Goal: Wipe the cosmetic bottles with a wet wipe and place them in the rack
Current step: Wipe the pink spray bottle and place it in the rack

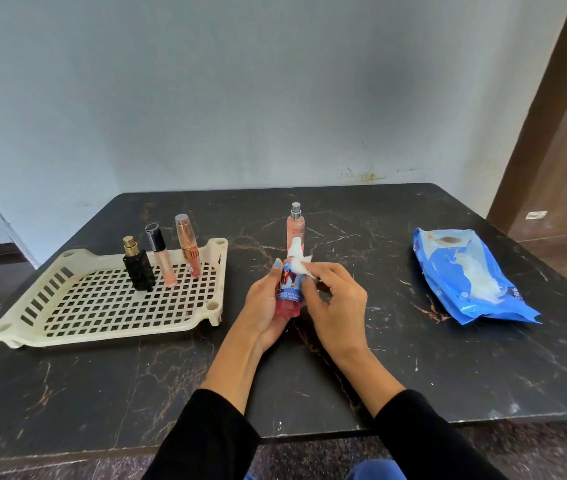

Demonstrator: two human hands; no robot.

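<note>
Left hand [264, 308] wrapped round a pink bottle [289, 292] with a blue label, fingers curled behind it, thumb along its front, held tilted above the bench [413, 368], just right of the rack [26, 323]. Right hand [335, 296] pinching a white wipe [298, 263] against the bottle's upper part, other fingers loosely bent. Behind the held bottle, standing on the bench farther from the rack's right edge, a peach spray bottle [296, 225] with a silver cap. Inside the rack, along its back edge, three upright: a black bottle [139, 270] with a gold cap, a black-capped tube [161, 256], a rose-gold tube [188, 245]. Well right of the rack, a blue wipes pack [469, 275] lying flat, opened on top. Black sleeves [206, 441] on both forearms.
</note>
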